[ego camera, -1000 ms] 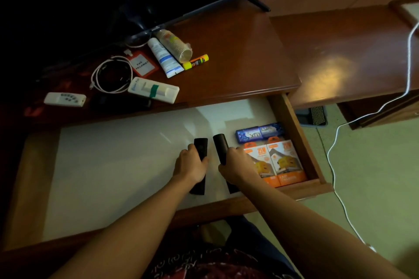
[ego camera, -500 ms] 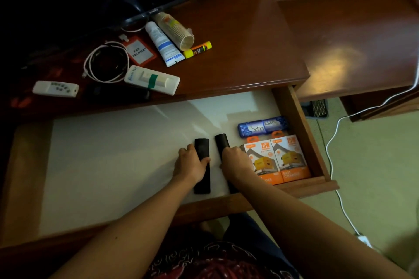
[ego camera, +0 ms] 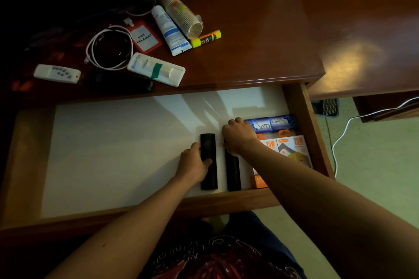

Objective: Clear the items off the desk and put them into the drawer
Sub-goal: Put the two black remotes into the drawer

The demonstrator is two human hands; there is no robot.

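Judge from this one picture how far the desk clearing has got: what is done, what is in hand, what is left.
Done: two blue soap bars and two orange boxes lie in the drawer. In hand: the left hand and right hand each rest on a black remote on the drawer floor. Left on the desk: white remote, cable, badge, tube, cups, glue stick, white case.

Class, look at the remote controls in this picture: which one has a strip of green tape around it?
The long white remote at the desk's front edge, beside the coiled cable. The smaller white one and both black ones have none.
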